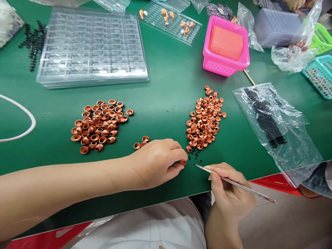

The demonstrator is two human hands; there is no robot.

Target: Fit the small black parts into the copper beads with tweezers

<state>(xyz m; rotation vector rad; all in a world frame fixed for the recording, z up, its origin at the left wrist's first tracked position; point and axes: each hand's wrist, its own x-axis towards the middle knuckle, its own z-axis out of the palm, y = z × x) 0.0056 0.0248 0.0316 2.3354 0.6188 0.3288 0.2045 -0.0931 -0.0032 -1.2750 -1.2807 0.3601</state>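
Note:
My left hand (160,162) pinches a small copper-coloured oval shell (183,162) with a hole in it, between thumb and fingers just above the table. In my right hand (230,186) are slim metal tweezers (238,185), held like a pen, their tip pointing left towards that shell but apart from it. Tiny black round bits (197,154) lie scattered near the tip. Behind them spreads a heap of copper shells (206,119). A second group of shells (98,126) lies to the left, and a few more shells (144,139) sit just behind my left wrist.
Stacked clear plastic trays (93,48) stand at the back left beside black strips (33,43). A tray with orange pieces (171,20), a pink basket (225,65) and a clear bag of black strips (267,117) lie farther right. A white cable (32,122) loops in at left.

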